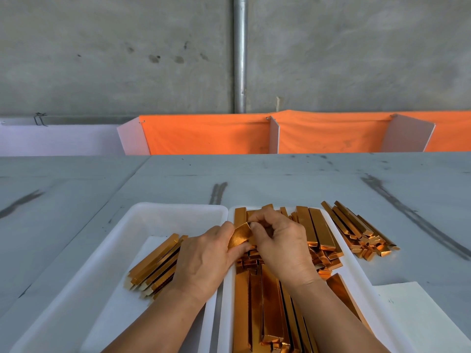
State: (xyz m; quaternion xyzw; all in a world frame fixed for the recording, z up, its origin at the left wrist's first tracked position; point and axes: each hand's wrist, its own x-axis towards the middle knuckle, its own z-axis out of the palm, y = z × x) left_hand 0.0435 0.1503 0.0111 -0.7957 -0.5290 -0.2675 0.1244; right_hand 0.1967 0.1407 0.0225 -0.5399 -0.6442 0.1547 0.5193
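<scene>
Both hands meet over the seam between two white trays. My left hand and my right hand together pinch one end of a shiny gold cardboard piece, whose flap stands up between the fingertips. Under them, the right tray is heaped with flat gold box blanks lying lengthwise. The left tray holds a bundle of slim gold folded boxes beside my left wrist.
A third pile of gold boxes lies on the grey table right of the trays. A white sheet sits at the lower right. Orange cloth dividers line the table's far edge below a concrete wall.
</scene>
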